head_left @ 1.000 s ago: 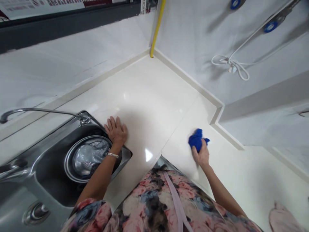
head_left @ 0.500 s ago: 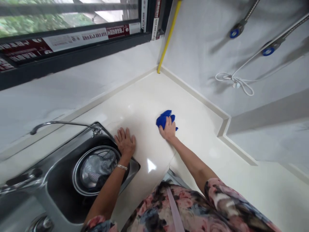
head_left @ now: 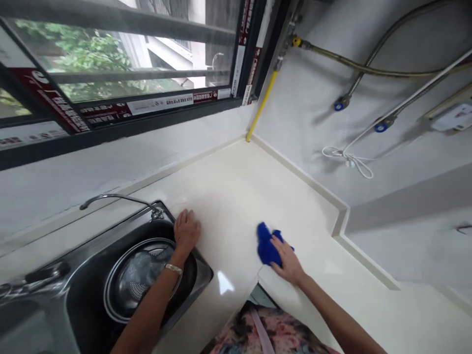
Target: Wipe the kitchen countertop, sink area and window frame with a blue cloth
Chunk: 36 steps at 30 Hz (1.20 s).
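My right hand [head_left: 287, 260] presses a crumpled blue cloth [head_left: 267, 248] onto the cream countertop [head_left: 224, 191], near the inner front corner. The fingers lie over the cloth's right side. At the sink's right rim, my left hand [head_left: 187, 230] leans on the counter with nothing in it, its fingers slightly bent and apart. Below the left wrist, a round metal colander [head_left: 110, 295] sits in the steel sink [head_left: 83, 280]. Something greyish and see-through is inside it, partly hidden by the forearm.
A thin curved faucet [head_left: 121, 196] stands at the sink's back. Behind the counter is a dark-framed window [head_left: 155, 110]. A yellow pipe [head_left: 261, 105] comes down into the back corner. On the right wall hang hoses with blue-ringed ends [head_left: 339, 104] and a tied white cord [head_left: 348, 156]. A raised lip [head_left: 298, 172] edges the counter.
My right hand has drawn the blue cloth nearer to me and to the right. The fingers of my left hand have bent a little, and the view has tilted up.
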Tool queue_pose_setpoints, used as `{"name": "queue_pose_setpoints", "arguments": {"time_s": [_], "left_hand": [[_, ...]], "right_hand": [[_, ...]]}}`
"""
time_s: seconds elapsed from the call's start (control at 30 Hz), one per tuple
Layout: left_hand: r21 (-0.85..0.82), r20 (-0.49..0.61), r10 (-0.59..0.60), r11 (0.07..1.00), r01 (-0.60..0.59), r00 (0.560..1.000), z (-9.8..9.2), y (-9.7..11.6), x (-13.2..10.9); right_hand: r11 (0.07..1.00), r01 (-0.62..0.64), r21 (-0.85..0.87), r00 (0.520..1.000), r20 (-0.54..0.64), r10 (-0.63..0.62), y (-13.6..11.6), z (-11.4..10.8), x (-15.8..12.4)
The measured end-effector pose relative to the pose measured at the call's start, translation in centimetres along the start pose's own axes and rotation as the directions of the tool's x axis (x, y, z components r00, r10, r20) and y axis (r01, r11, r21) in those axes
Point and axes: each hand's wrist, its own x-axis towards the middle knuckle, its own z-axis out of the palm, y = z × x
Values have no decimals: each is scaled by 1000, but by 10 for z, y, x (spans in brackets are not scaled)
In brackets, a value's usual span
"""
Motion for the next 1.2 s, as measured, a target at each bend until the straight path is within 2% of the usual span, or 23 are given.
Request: {"name": "queue_pose_setpoints", "arguments": {"time_s": [0.07,0.13,0.17,0.23,0.3,0.33,0.4,0.5,0.57,0.7,0.8,0.9,0.97,1.03,1.1,1.2], "left_hand": [[-8,-40,-94,996,94,995,0,4,7],[-5,-84,-184,983,184,979,5,13,10],[-1,-111,-215,976,216,970,8,18,10],[11,-179,-241,969,247,954,14,27,8],[31,-222,-229,970,241,948,18,31,5],[45,-228,-216,972,232,949,19,32,3],[82,-228,-196,972,219,954,17,32,2],[148,-218,-186,964,221,958,13,33,1],[190,-208,-178,957,218,962,11,34,1],[248,-170,-160,948,199,972,10,29,-1],[277,-149,-162,940,198,976,11,22,-2],[312,-143,-150,931,189,978,13,16,-3],[331,-139,-148,925,187,979,13,15,-4],[337,-134,-158,921,195,978,12,15,-4],[330,-123,-176,921,207,977,10,19,-3],[302,-114,-198,927,224,974,9,25,-3]], "right_hand": [[978,-201,-55,979,-54,199,47,-16,-13],[906,-413,-90,907,-125,402,90,-30,-8],[844,-529,-93,844,-167,510,108,-36,0],[680,-731,-61,672,-236,702,138,-45,27],[522,-853,1,501,-281,819,158,-53,64],[475,-880,30,446,-297,844,165,-56,86],[432,-900,64,393,-313,865,174,-60,131],[395,-917,48,370,-262,891,175,-63,208],[449,-893,5,437,-222,872,168,-62,263],[672,-740,-10,664,-165,729,134,-47,380],[800,-600,-4,794,-123,595,94,-19,459],[907,-420,37,898,-131,421,46,19,512],[962,-260,83,946,-178,271,14,43,527],[984,-123,131,966,-210,149,-18,63,527],[985,-25,168,979,-196,58,-53,78,515],[969,125,211,983,-160,-92,-110,93,483]]}}
